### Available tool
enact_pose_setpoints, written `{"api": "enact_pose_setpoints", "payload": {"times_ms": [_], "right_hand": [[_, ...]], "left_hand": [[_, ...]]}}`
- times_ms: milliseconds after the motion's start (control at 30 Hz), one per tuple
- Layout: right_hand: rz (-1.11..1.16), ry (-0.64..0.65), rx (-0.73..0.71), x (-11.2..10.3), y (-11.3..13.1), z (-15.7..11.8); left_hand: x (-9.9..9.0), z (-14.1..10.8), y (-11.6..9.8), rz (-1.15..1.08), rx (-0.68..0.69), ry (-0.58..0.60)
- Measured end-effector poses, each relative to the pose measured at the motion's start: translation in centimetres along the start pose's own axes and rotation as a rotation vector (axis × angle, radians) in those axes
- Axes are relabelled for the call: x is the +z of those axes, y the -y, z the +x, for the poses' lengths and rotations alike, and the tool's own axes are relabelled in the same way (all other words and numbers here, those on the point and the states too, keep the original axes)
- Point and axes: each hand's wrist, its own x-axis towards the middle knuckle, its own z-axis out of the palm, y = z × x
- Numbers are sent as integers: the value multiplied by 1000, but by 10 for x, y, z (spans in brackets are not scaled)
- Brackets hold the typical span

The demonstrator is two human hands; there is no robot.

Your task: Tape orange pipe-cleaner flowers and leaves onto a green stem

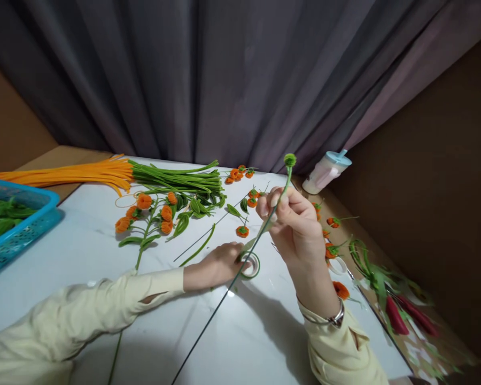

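My right hand (294, 219) is raised above the white board, its fingers pinched round a long dark green stem wire (224, 298). A small fuzzy green bud (290, 160) tops the wire, which slants down to the lower left. Low over the board, my left hand (218, 263) is closed on a roll of green floral tape (250, 266). A strip of tape runs from the roll up toward the right fingers. Left of my hands lies a finished-looking stem with several orange pipe-cleaner flowers (166, 213) and green leaves.
Bundles of orange pipe cleaners (84, 174) and green pipe cleaners (180, 179) lie at the back. A blue basket (20, 235) of green leaves stands left. A lidded cup (327, 172) is at back right, with red-handled pliers (396, 315) and loose orange flowers along the right side.
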Motion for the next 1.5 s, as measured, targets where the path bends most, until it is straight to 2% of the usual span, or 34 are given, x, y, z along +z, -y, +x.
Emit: {"api": "enact_pose_setpoints", "payload": {"times_ms": [200, 300, 400, 533, 600, 633, 667, 700, 767, 800, 867, 933, 1000, 1067, 1100, 1200, 1233, 1267, 1367, 1433, 1500], "right_hand": [[-46, -34, 18, -2, 3, 3], [-86, -42, 58, -2, 6, 4], [-124, -69, 83, -6, 5, 4], [-165, -105, 35, -15, 5, 4], [-191, -140, 25, -20, 8, 5], [-210, -155, 28, -23, 10, 6], [-234, -165, 35, -25, 11, 7], [-257, -170, 45, -27, 11, 8], [-291, -171, 68, -29, 9, 11], [-297, -169, 85, -29, 6, 12], [-295, -160, 127, -29, -4, 15], [-283, -137, 178, -28, -15, 17], [-270, -114, 221, -27, -26, 18], [-261, -97, 244, -26, -35, 19], [-261, -88, 251, -25, -38, 20], [-275, -55, 271, -23, -47, 24], [-281, -45, 276, -22, -50, 25], [-285, -36, 279, -21, -52, 26], [-291, -21, 292, -20, -56, 29], [-292, -24, 303, -21, -57, 30], [-285, -23, 325, -21, -56, 30]], "left_hand": [[14, 19, -11, -127, 118, 326], [17, 17, -28, -165, 144, 400], [10, 12, -39, -180, 119, 360], [-23, 0, -33, -183, 42, 241], [-44, -16, -24, -200, -25, 210], [-53, -27, -20, -240, -113, 169], [-59, -39, -16, -286, -170, 168], [-62, -53, -13, -339, -201, 221], [-56, -81, -9, -369, -305, 417], [-48, -93, -7, -359, -341, 471], [-28, -110, -4, -429, -391, 517], [-14, -114, 0, -444, -373, 531], [-18, -105, 0, -387, -327, 574], [-43, -84, -6, -325, -295, 539], [-60, -70, -11, -301, -276, 464], [-115, -21, -29, -294, -78, -6], [-129, -4, -34, -321, -11, -111], [-139, 11, -38, -343, 36, -157], [-153, 46, -42, -267, 161, -125], [-154, 56, -41, -183, 180, -36], [-155, 58, -39, -134, 186, 3]]}}
